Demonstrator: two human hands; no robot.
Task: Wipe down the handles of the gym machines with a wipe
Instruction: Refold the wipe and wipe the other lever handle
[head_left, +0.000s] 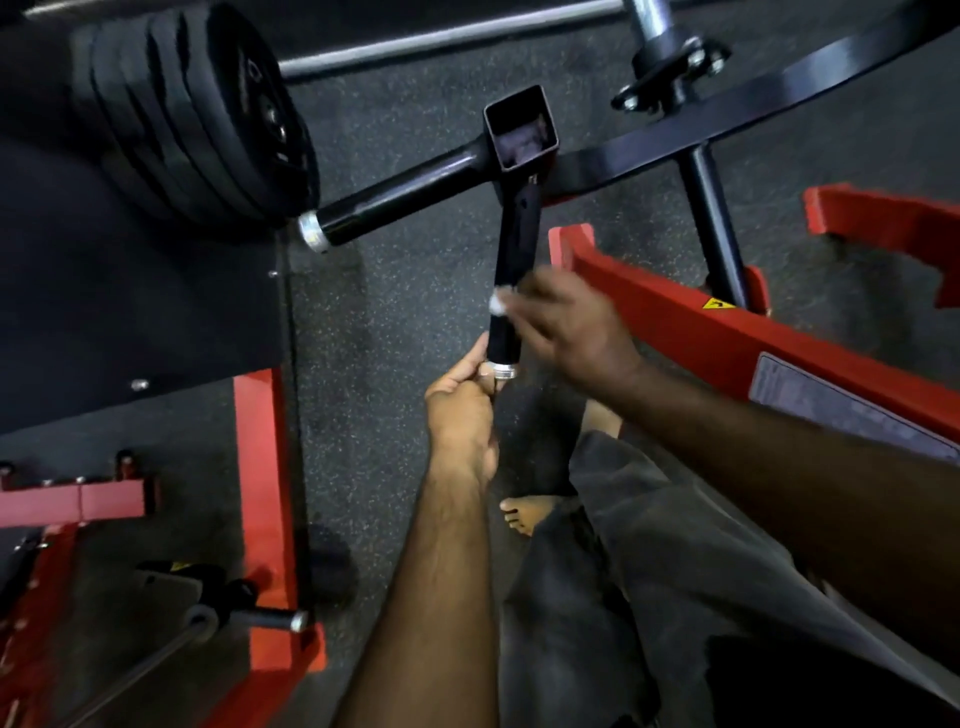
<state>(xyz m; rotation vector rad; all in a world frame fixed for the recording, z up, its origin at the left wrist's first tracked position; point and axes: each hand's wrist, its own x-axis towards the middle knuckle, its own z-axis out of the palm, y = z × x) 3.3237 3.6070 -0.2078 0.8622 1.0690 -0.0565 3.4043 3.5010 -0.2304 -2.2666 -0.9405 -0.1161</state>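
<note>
Nearest, grey trousers (649, 571) and 1 bare foot (519, 512) are seen on the speckled dark floor (389, 312). The silver cap end of the straight black machine handle (511, 270) is pinched by the left hand (460, 415), with thumb and fingers curled round it. A little higher, a small white wipe (498, 304) is pressed against the middle of the handle by the right hand (571, 325), whose fingers are closed on the wipe; this hand is blurred. Red metal frame bars (701, 332) are seen beside it. Farther off, the handle is joined to a black square tube (519, 130). Black round weight plates (197, 114) are stacked at the far left.
</note>
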